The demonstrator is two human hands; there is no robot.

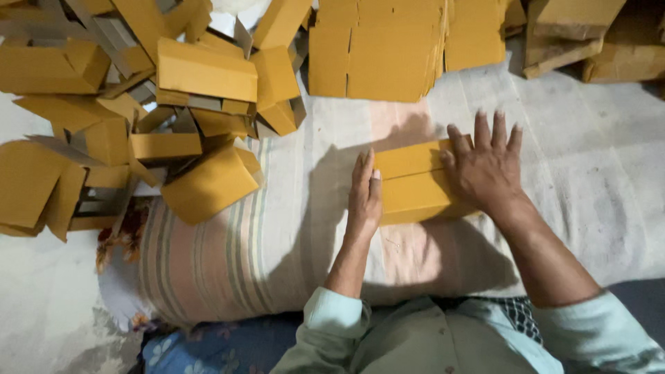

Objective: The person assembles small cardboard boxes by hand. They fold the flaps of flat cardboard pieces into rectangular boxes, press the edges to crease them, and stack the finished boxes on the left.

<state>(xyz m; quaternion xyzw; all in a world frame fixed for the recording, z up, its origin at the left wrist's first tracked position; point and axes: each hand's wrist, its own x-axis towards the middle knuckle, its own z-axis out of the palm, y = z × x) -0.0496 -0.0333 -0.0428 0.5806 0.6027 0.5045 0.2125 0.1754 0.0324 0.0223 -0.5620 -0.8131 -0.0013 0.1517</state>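
The left hand (365, 197) edged and the right hand (485, 170) pressed flat, both unclenched, on a small yellow-brown cardboard box (413, 187); light, stiff, probably crushable, best held by its sides.

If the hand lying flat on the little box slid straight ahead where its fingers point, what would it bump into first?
The right hand rests on the small cardboard box, fingers pointing away from the person. Straight ahead lies bare cloth, then probably the stack of flat cardboard sheets, though depth is hard to judge.
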